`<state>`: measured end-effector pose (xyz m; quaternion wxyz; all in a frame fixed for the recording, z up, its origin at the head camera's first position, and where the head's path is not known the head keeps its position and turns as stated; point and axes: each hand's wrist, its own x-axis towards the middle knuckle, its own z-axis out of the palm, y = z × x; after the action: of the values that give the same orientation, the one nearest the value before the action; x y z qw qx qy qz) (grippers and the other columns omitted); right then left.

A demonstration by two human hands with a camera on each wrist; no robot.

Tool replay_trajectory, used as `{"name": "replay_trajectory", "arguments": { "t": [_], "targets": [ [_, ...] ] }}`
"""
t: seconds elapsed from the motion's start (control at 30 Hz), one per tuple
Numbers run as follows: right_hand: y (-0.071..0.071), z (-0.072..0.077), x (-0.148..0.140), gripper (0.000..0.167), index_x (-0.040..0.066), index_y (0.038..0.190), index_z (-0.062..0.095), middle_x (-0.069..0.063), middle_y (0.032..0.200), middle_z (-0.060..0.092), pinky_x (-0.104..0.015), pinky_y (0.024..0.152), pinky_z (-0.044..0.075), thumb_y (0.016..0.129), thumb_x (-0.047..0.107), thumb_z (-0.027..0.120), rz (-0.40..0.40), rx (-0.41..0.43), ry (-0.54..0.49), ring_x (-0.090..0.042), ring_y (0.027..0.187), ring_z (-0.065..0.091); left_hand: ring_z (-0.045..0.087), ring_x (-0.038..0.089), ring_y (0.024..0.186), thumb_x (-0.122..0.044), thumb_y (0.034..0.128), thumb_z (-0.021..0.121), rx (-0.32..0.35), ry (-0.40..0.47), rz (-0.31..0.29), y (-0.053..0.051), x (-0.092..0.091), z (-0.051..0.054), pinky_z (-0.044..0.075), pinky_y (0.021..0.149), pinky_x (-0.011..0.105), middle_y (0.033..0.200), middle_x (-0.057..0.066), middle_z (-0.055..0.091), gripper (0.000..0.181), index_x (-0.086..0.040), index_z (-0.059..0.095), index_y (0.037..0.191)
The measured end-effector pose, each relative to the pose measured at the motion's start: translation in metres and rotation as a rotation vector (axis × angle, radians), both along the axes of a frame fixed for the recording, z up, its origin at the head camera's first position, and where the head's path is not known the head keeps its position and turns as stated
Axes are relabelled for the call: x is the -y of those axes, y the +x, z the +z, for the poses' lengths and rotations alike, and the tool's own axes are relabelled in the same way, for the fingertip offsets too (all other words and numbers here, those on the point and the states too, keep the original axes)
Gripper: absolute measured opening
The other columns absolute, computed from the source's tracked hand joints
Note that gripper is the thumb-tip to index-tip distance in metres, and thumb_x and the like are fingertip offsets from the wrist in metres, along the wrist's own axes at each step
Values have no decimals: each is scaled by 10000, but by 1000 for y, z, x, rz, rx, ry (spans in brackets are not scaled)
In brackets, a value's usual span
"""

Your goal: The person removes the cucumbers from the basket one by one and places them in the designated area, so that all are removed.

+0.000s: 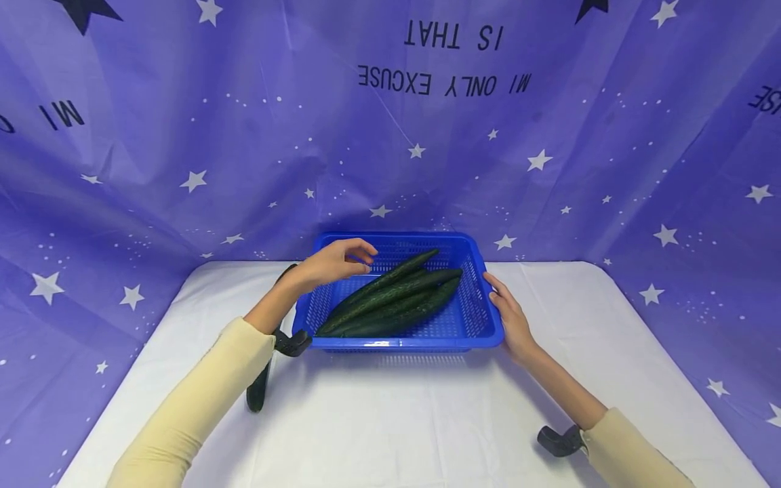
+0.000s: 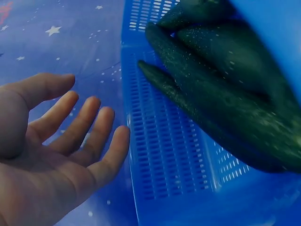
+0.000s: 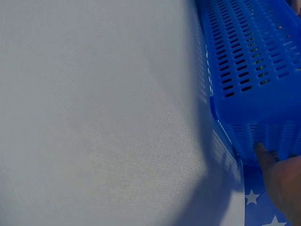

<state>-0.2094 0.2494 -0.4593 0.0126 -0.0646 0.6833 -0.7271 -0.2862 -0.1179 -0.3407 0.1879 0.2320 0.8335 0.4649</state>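
Several long dark green cucumbers (image 1: 390,298) lie side by side, slanting across a blue perforated basket (image 1: 482,335). My left hand (image 1: 338,261) is over the basket's back left part in the head view, its fingers loosely bent and holding nothing. In the left wrist view the same hand (image 2: 70,150) shows its palm, apart from the cucumbers (image 2: 225,89). At the basket's right end, my right hand (image 1: 512,325) touches the outside with extended fingers. Only part of that hand (image 3: 284,183) shows in the right wrist view, against the perforated wall.
Another cucumber (image 1: 259,390) lies on the white tablecloth (image 1: 396,420), partly hidden under my left forearm. A purple curtain (image 1: 390,176) with stars and lettering stands close behind the basket and along both sides. Black straps circle both wrists.
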Motion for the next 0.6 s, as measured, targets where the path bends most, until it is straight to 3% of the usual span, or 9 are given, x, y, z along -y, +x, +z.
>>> {"name": "replay_trajectory", "arguments": {
  "t": [0.33,0.6],
  "targets": [
    [0,0,-1,510,113,1594,228,-148,1585,259,-271,889,500,1111,252,316,-8,-1,-9,-250,1205,476,563,263,1221,-59,999,595,66,-94,-158,-22,-31,-12,424,1037,468,1358,192,577,396,16,553,1386],
    [0,0,0,506,112,1592,231,-163,1575,263,-279,873,510,1113,255,311,2,-9,-22,-233,1173,503,515,260,1276,-63,1004,597,246,-184,-170,-34,-47,-17,406,1054,484,1402,140,545,458,-56,512,1454]
  ]
}}
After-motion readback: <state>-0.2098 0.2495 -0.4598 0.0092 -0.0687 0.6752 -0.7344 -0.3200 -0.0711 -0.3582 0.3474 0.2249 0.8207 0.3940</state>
